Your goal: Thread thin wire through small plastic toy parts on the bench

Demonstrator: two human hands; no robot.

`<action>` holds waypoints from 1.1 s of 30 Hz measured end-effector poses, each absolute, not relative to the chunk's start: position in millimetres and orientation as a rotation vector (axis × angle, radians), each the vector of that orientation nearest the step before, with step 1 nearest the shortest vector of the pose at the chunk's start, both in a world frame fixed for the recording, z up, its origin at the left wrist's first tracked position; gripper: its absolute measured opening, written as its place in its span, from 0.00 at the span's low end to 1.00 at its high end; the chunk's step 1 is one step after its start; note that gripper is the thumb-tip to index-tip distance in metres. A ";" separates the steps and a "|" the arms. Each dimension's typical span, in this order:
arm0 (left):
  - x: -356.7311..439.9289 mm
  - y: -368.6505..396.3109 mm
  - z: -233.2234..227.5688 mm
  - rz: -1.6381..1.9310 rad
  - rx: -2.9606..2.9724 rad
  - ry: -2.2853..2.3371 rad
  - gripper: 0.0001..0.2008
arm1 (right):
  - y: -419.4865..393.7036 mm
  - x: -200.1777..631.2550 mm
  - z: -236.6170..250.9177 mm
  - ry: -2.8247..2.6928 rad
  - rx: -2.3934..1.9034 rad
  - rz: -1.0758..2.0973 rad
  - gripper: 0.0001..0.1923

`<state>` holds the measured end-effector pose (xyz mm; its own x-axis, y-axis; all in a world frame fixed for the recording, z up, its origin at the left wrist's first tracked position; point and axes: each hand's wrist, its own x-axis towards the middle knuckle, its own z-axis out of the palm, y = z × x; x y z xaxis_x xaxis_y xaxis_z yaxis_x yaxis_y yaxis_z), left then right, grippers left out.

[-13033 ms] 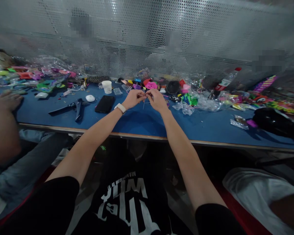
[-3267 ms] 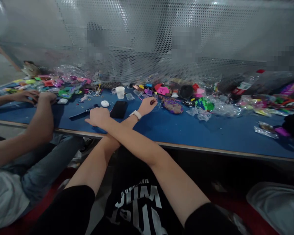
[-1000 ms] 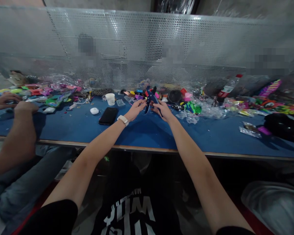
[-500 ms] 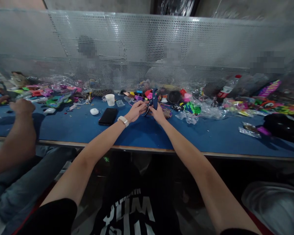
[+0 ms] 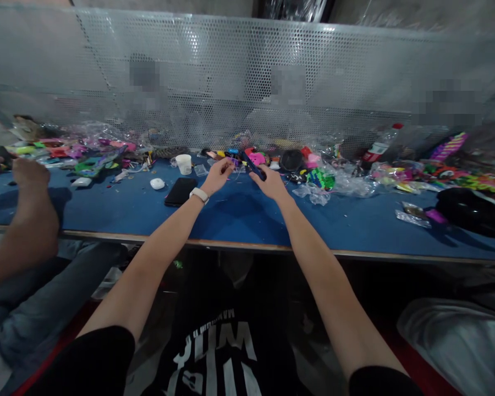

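The dark blue pliers [image 5: 254,165], which lay on the tabletop [image 5: 239,212] left of the black phone [image 5: 180,191] thirteen seconds ago, are now gripped in the right hand [image 5: 271,184], tilted with the tip pointing up and left; half a second ago they stood nearly upright. The left hand [image 5: 216,175] has drawn slightly apart from the right and seems to pinch a thin wire, too fine to tell for certain. At the left edge, the co-worker's forearm [image 5: 25,220] has shifted.

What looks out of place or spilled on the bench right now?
Nothing looks spilled or damaged. The white cup stands upright, the phone lies flat, and loose colourful parts and plastic bags crowd the blue table along its back edge.
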<state>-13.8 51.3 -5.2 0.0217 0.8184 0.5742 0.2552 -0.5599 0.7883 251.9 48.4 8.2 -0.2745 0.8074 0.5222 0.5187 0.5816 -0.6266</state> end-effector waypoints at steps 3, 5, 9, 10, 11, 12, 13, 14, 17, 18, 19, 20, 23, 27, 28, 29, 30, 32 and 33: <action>-17.0 47.2 -0.6 1.612 1.897 1.144 0.17 | 50.3 253.0 6.6 -2.026 -1.089 0.419 0.35; -17.3 45.2 2.5 1.616 1.917 1.170 0.13 | 52.3 252.0 4.4 -2.061 -1.089 0.432 0.34; -19.7 44.7 6.1 1.564 1.975 1.188 0.08 | 55.5 252.7 2.2 -2.050 -1.083 0.464 0.30; -20.9 45.0 6.6 1.547 2.000 1.185 0.07 | 55.9 253.6 2.3 -2.051 -1.083 0.466 0.29; -22.2 45.4 6.9 1.537 2.027 1.182 0.08 | 56.3 254.5 2.5 -2.054 -1.084 0.469 0.29; -23.5 45.7 7.0 1.531 2.051 1.180 0.08 | 56.4 255.5 2.9 -2.057 -1.085 0.471 0.29; -24.7 46.0 7.0 1.530 2.073 1.180 0.09 | 56.5 256.4 3.4 -2.060 -1.085 0.474 0.29; -25.6 46.2 6.9 1.529 2.090 1.180 0.10 | 56.4 257.2 3.9 -2.063 -1.082 0.478 0.29; -26.2 46.5 5.3 1.506 2.130 1.177 0.10 | 55.3 258.3 5.6 -2.071 -1.067 0.492 0.30; -25.7 46.6 4.4 1.489 2.141 1.174 0.09 | 54.6 258.3 6.2 -2.078 -1.058 0.492 0.30; -24.8 46.8 3.4 1.472 2.147 1.173 0.09 | 53.9 258.1 6.8 -2.087 -1.053 0.488 0.30; -23.6 47.2 2.3 1.458 2.145 1.178 0.08 | 53.1 257.7 7.3 -2.096 -1.053 0.477 0.29; -19.5 48.9 -1.4 1.459 2.092 1.218 0.09 | 50.5 255.4 8.5 -2.112 -1.080 0.429 0.27; -15.1 51.8 -5.8 1.501 1.995 1.220 0.13 | 47.6 251.4 9.0 -2.104 -1.095 0.413 0.27; -14.5 52.3 -6.6 1.506 1.985 1.208 0.15 | 47.2 250.8 9.2 -2.104 -1.094 0.417 0.27; -14.0 52.5 -7.1 1.512 1.980 1.197 0.16 | 47.0 250.4 9.3 -2.103 -1.095 0.422 0.28; -13.6 52.6 -7.5 1.519 1.977 1.186 0.17 | 46.9 250.2 9.5 -2.102 -1.100 0.424 0.29; -13.0 52.2 -7.6 1.534 1.964 1.175 0.18 | 47.2 250.5 9.9 -2.104 -1.111 0.415 0.32; -12.7 51.8 -7.3 1.539 1.951 1.178 0.18 | 47.6 250.8 10.0 -2.108 -1.112 0.410 0.33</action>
<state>-12.7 51.8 -7.3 0.0442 0.7984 0.6005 0.3713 -0.5712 0.7321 250.8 47.6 10.0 -0.3798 0.8134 0.4407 0.5892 0.5799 -0.5626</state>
